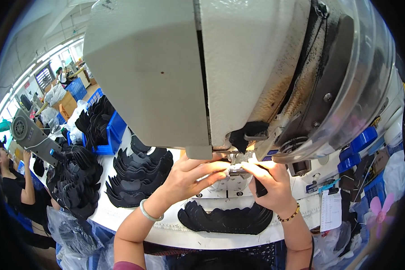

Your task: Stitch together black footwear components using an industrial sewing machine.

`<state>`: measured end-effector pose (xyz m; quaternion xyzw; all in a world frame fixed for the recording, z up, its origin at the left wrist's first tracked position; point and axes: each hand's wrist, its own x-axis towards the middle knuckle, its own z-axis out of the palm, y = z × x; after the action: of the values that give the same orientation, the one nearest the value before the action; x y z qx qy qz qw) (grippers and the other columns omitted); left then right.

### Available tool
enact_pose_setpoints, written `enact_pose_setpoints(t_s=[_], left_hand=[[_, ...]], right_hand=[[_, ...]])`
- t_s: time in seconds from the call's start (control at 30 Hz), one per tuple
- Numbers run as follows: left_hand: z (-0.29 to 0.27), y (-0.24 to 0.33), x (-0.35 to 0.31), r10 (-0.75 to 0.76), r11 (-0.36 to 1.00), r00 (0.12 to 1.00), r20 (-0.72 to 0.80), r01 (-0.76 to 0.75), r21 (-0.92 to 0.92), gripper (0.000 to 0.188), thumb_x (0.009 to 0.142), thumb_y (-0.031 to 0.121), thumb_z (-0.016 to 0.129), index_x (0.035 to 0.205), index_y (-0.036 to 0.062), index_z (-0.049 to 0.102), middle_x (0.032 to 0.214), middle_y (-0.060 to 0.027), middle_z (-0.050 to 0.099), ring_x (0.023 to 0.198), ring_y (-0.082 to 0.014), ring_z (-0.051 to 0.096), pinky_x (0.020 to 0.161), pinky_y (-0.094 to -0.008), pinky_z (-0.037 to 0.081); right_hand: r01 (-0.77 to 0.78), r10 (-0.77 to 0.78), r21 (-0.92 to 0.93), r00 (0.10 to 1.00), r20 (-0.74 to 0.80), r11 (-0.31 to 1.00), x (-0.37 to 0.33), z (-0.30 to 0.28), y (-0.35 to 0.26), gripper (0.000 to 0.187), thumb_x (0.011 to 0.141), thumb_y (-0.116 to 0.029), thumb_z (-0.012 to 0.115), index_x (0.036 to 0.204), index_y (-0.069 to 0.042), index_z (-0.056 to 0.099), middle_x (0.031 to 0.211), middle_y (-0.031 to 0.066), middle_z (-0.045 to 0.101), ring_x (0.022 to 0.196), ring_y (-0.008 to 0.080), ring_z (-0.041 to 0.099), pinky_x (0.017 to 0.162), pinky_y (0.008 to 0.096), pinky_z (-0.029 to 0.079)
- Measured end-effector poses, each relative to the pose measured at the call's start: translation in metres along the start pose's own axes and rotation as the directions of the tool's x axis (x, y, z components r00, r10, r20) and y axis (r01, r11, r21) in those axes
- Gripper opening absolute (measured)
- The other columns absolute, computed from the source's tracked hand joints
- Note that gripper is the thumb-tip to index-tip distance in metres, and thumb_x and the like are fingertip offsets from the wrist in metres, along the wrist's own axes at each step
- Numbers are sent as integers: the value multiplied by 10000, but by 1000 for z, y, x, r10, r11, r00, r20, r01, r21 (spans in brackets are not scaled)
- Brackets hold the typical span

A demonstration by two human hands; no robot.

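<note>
Under the head of a large pale sewing machine [157, 76], both hands meet at a small metal part [236, 170] by the needle area. My left hand [189, 175] reaches in from the left, thumb and fingers pinched at that part; what they hold, if anything, is hidden. Opposite it, my right hand [274, 182] is closed round a narrow black handle-like thing [260, 187], its fingertips against the metal part. The upper end of the black thing is covered by the fingers. Just below the hands lies a row of stacked black wavy-edged pieces [225, 219] on the white table [166, 229].
More black piece stacks [137, 175] and a dark heap [76, 180] stand left, near a filled blue bin [117, 130]. A clear curved shield [369, 90] hangs right of the machine. A paper sheet [331, 210] lies right; another person [18, 184] sits far left.
</note>
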<state>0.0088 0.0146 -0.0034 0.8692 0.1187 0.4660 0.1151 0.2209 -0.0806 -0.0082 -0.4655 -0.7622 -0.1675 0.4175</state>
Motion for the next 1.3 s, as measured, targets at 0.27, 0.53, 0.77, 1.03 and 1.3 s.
enact_pose_setpoints(t_s=[0.27, 0.53, 0.77, 1.03, 1.3], left_hand=[[-1, 3, 1, 31, 999, 999, 33, -32, 39, 290, 706, 132, 765, 980, 99, 675, 1049, -74, 641, 938, -240, 611, 809, -368, 471], [3, 1, -2, 87, 986, 995, 46, -92, 137, 340, 684, 137, 766, 1010, 126, 668, 1075, -62, 609, 982, -240, 591, 843, -408, 450], [6, -4, -10, 63, 983, 995, 74, -75, 166, 384, 679, 131, 759, 1050, 148, 658, 1050, -44, 609, 975, -238, 597, 804, -403, 467], [5, 0, -7, 145, 945, 988, 59, -156, 287, 373, 678, 145, 764, 1039, 149, 671, 1046, -50, 607, 955, -234, 605, 801, -377, 475], [11, -6, -8, 142, 954, 990, 10, -139, 266, 300, 677, 121, 757, 961, 112, 660, 1005, -53, 634, 899, -218, 615, 751, -353, 485]], right_hand=[[43, -43, -26, 999, 12, 999, 0, 3, 0, 514, 602, -25, 663, 1105, -131, 676, 941, 27, 617, 903, 225, 519, 762, 347, 410], [74, -72, -85, 997, 22, 994, 5, 0, -3, 559, 584, 86, 637, 1099, -132, 655, 1039, 37, 598, 855, 206, 578, 757, 341, 480], [-42, 41, 14, 995, 94, 999, -5, 4, -3, 587, 563, 24, 710, 1133, -84, 618, 1096, 86, 634, 934, 244, 625, 800, 349, 510], [-205, 182, 161, 972, 146, 965, -5, 7, 0, 608, 577, 103, 667, 1154, -81, 606, 1124, 100, 632, 1061, 270, 593, 919, 340, 470], [-144, 132, 175, 988, 83, 974, -15, 16, 10, 652, 547, 169, 577, 1160, -52, 608, 1110, 119, 640, 1033, 273, 606, 908, 331, 467]])
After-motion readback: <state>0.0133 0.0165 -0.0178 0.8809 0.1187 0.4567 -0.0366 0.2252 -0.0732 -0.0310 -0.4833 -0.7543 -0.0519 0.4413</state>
